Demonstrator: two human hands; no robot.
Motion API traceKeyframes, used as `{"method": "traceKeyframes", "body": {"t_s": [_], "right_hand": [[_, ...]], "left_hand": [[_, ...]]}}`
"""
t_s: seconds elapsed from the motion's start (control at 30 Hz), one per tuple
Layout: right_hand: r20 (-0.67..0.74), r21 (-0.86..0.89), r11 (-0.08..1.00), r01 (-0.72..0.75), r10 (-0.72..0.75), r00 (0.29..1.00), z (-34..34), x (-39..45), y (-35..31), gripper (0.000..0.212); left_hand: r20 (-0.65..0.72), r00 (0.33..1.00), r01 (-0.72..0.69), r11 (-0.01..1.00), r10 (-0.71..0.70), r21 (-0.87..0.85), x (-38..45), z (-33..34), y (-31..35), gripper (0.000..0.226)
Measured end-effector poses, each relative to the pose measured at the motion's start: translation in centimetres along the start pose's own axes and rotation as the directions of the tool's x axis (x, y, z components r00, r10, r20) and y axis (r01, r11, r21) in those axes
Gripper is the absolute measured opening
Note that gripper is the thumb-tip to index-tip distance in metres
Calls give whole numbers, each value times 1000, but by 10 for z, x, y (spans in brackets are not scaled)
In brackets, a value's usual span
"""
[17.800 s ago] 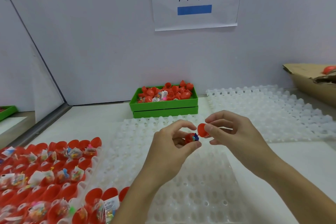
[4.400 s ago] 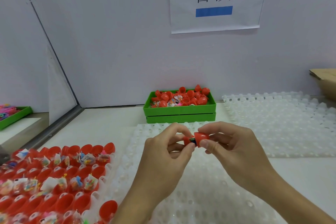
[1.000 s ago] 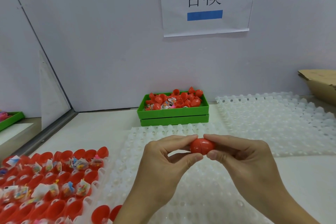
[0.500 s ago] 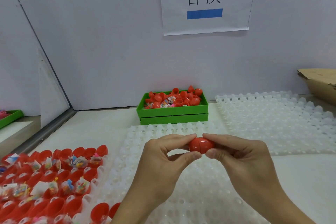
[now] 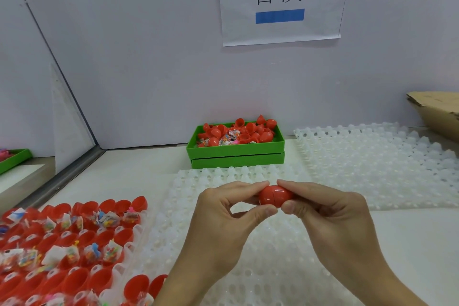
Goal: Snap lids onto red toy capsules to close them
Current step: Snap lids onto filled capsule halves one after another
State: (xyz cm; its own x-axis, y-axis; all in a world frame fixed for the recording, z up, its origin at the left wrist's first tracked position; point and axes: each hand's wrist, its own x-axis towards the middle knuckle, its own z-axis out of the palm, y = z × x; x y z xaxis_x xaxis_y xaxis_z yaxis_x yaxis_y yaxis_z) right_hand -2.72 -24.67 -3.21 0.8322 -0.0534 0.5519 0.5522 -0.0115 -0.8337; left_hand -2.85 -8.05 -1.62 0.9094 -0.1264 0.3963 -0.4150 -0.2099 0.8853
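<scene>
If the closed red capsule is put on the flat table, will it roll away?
Probably yes: the red capsule looks smooth, glossy and egg-shaped. It seems light, since the left hand and right hand hold it by fingertips alone.

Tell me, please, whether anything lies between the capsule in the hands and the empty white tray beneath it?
Nothing visible does. The left hand and right hand pinch the closed red capsule directly above the empty white tray, whose cups under it are bare.

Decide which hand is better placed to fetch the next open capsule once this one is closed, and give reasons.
Left. The left hand is on the side of the open capsules; the right hand would need to cross over. Both currently pinch the capsule.
</scene>
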Motion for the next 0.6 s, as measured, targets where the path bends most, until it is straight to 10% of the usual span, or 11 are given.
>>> {"method": "traceKeyframes", "body": {"t_s": [0.6], "right_hand": [[-16,-196,977,85,-90,996,1,-5,8,59]], "left_hand": [[-223,960,-122,971,168,207,-4,19,-5,61]]}}
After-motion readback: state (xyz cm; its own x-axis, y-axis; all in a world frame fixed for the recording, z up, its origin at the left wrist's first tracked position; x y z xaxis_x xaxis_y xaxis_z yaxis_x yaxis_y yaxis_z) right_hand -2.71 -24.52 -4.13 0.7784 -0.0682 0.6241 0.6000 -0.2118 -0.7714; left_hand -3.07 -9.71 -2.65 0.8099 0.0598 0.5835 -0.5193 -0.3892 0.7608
